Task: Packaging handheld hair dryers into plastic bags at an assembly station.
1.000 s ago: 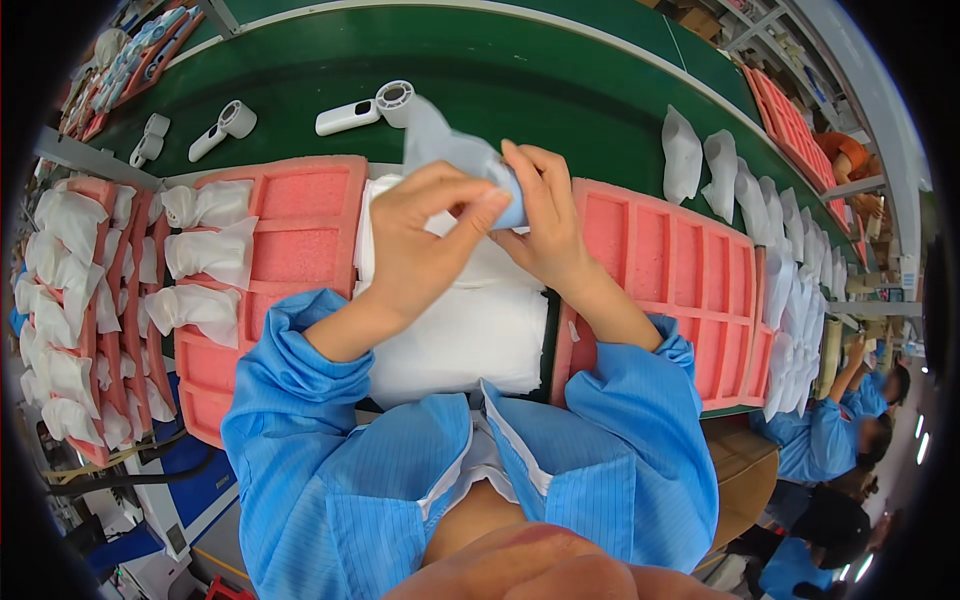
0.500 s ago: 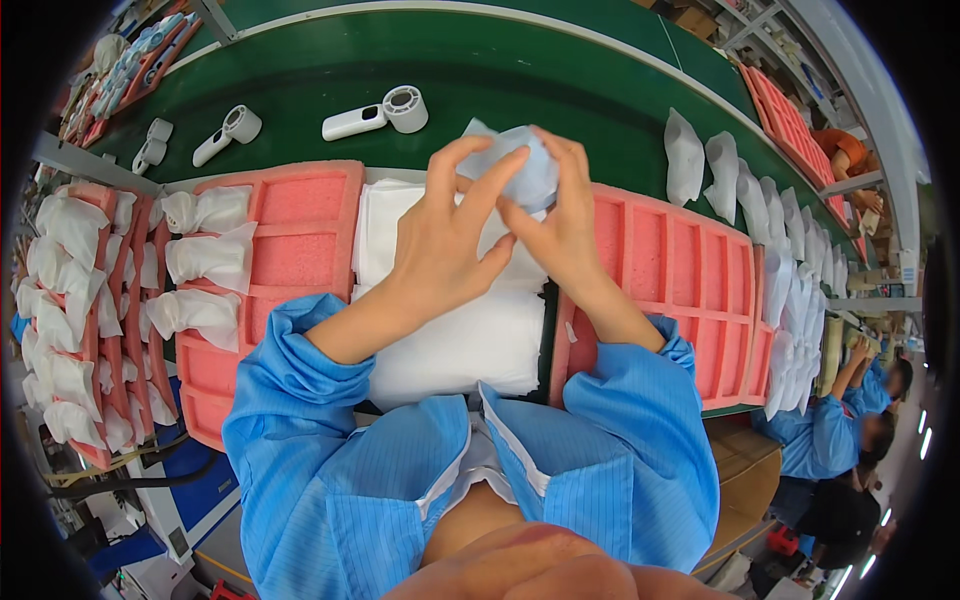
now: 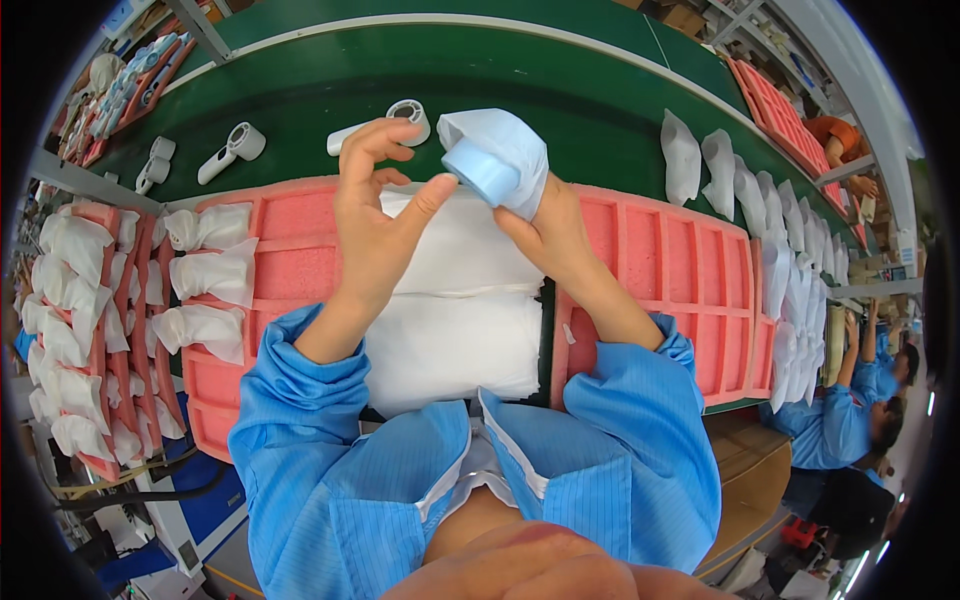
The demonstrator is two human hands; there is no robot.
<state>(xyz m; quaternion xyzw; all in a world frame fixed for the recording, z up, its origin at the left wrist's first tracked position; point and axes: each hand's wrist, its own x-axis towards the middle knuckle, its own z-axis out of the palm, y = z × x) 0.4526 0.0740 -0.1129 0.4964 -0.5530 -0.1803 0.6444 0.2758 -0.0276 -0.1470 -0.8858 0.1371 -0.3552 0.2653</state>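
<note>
My right hand (image 3: 555, 228) grips a light blue handheld fan (image 3: 482, 172) that is partly inside a thin white sleeve bag (image 3: 512, 135). The round blue end shows at the bag's mouth; the rest is covered by the bag and my fingers. My left hand (image 3: 385, 190) is open at the left of it, fingers spread and curved, its thumb tip close to the blue end. Below both hands lie two stacks of flat white bags (image 3: 455, 345). Just beyond my left fingers a white handheld fan (image 3: 408, 115) rests on the green belt.
A pink foam tray (image 3: 290, 265) at left carries several bagged items (image 3: 212, 275). At right is another divided pink tray (image 3: 680, 270). More white fans (image 3: 232, 150) lie on the green conveyor (image 3: 560, 70); bagged items (image 3: 682, 160) line its right part. Co-workers (image 3: 840, 420) are at far right.
My left hand has come away to the left from the bagged item and opened. My right hand has tilted it, so the blue round end now shows at the bag's mouth.
</note>
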